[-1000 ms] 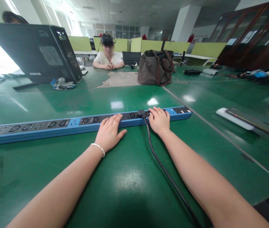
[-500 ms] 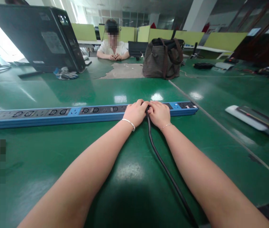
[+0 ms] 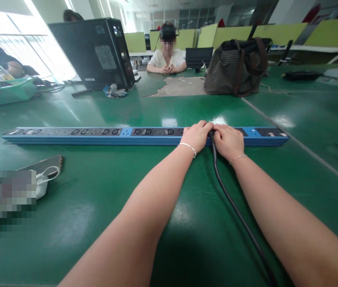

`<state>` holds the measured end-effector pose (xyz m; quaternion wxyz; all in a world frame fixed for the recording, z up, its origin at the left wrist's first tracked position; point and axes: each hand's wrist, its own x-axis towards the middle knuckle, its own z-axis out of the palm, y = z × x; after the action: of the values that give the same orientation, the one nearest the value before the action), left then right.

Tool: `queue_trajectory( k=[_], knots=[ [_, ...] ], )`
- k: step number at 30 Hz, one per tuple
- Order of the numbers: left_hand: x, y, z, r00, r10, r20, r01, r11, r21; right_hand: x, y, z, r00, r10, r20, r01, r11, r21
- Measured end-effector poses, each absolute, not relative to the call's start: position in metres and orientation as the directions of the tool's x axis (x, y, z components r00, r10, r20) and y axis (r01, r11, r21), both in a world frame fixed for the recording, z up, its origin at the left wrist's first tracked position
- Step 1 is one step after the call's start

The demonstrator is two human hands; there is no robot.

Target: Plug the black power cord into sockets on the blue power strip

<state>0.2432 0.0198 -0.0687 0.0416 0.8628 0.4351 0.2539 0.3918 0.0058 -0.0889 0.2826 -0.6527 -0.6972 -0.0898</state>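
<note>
A long blue power strip (image 3: 103,140) with rows of black and blue sockets lies crosswise on the green table. Right of its middle, my left hand (image 3: 197,135) and my right hand (image 3: 230,141) meet over the sockets. Both are closed, fingers curled around the plug end of a thick black power cable (image 3: 228,194). The plug itself is hidden under the fingers, so how deep it sits in a socket does not show. From between my hands the cable runs down toward the table's near edge, passing between my forearms.
Across the green table (image 3: 97,239) stand a black computer case (image 3: 97,56), gloves (image 3: 115,91) and a brown bag (image 3: 231,67). A person (image 3: 166,59) sits behind. A green basket (image 3: 7,93) is at left, a white charger (image 3: 42,185) nearer. A seam crosses the right side.
My view has turned left, so everything appears shifted right and the strip's left end and the basket now show. Both hands keep the same place on the strip.
</note>
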Motion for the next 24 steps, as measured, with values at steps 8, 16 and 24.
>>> queue_trajectory(
  k=[8, 16, 24],
  knots=[
    [0.243, 0.022, -0.073, 0.485, 0.762, 0.429, 0.682, -0.637, 0.359, 0.393, 0.008, -0.091, 0.006, 0.847, 0.532, 0.961, 0.142, -0.238],
    [0.242, 0.039, -0.067, 0.256, 0.793, 0.553, 0.486, -0.6, 0.635, 0.397, 0.011, -0.095, -0.021, 0.812, 0.584, 0.966, 0.168, -0.198],
    [0.236, 0.041, -0.064, 0.332, 0.783, 0.526, 0.438, -0.622, 0.649, 0.4, 0.014, -0.097, -0.036, 0.794, 0.607, 0.968, 0.18, -0.178]
  ],
)
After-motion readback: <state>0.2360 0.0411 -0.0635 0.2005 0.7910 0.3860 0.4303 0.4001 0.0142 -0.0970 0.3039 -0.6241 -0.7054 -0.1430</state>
